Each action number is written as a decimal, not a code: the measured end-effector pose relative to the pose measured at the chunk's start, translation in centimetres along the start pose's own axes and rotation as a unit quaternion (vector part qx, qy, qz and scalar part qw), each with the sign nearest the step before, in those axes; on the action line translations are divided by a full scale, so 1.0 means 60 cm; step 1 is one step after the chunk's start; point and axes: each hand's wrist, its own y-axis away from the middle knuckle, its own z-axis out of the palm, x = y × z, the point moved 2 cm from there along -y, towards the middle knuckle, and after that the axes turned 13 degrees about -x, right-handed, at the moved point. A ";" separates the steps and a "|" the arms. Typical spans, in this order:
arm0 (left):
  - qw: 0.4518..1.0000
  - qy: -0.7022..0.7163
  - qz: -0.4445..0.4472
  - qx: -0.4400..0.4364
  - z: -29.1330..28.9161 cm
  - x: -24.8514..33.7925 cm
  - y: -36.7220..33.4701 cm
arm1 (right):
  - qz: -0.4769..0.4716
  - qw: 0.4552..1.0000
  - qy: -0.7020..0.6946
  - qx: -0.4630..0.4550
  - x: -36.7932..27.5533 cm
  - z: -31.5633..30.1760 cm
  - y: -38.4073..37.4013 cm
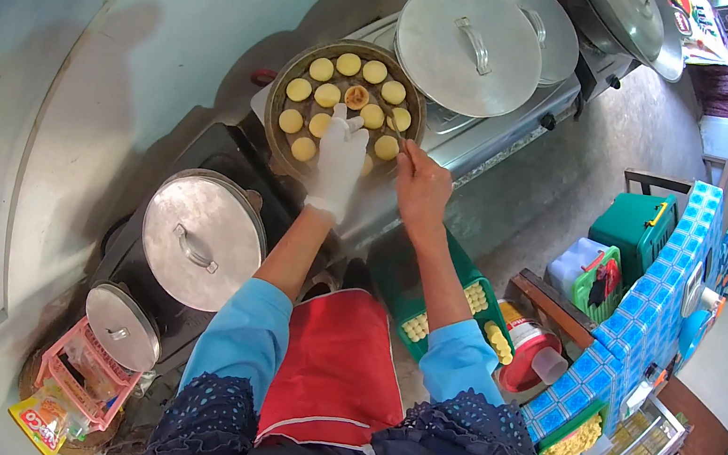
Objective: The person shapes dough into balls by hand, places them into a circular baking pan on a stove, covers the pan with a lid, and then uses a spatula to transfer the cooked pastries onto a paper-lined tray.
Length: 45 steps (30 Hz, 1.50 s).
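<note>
A round, dark-rimmed pan sits on the stove and holds several pale yellow, flat round pastries. One pastry near the middle shows a browned face. My left hand, in a white glove, reaches over the pan. Its forefinger and thumb are stretched out and apart beside a pastry at the centre, with nothing seen between them. At the pan's right edge my bare right hand is closed round a thin tool. Its tip points among the right-hand pastries; its exact kind is unclear.
Metal lids lie on the burners to the right, and another large lid at left. A green crate with rows of pale dough pieces stands below my right forearm. Beyond it are a red bucket and a blue-checked table.
</note>
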 end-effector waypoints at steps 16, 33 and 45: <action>0.956 -0.269 -0.022 0.116 -0.028 0.029 0.053 | -0.019 0.997 -0.059 -0.041 0.000 0.001 0.046; 0.935 -0.301 0.027 0.187 -0.065 0.071 0.045 | 0.021 0.980 -0.141 -0.139 -0.065 0.036 0.000; 0.954 -0.233 0.039 0.183 -0.087 0.068 -0.013 | -0.011 0.992 -0.035 -0.118 -0.088 0.034 -0.072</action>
